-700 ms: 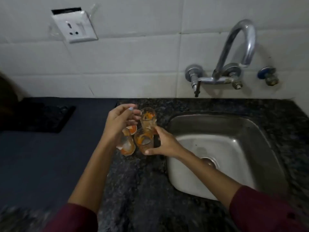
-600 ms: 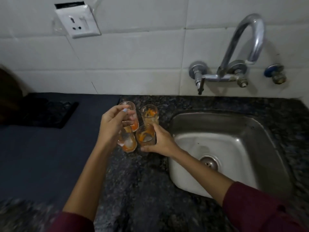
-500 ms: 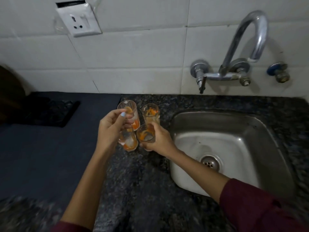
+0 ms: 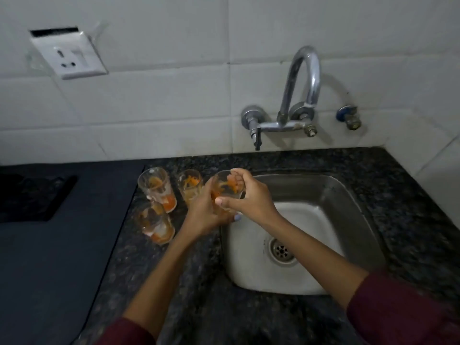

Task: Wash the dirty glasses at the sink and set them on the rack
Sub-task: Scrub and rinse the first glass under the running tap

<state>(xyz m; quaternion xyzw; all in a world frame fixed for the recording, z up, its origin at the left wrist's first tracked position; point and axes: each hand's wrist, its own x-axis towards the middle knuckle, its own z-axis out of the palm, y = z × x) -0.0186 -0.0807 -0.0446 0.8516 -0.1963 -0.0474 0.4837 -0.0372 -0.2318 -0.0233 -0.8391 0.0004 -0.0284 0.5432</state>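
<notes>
One dirty glass smeared with orange residue is lifted at the left rim of the steel sink. My left hand wraps round its lower part. My right hand grips its upper part, with fingers curled over the rim into the glass. Three more dirty glasses stand on the dark granite counter to the left: one at the back left, one behind my left hand, one nearer me.
A chrome tap arches from the tiled wall over the sink, its drain in the basin floor. A dark blue mat covers the counter at left, with a black object on it. A wall socket hangs upper left.
My right hand has lifted one glass from the group and carried it right to the sink's edge. My left hand left the other glasses and now holds this one too.
</notes>
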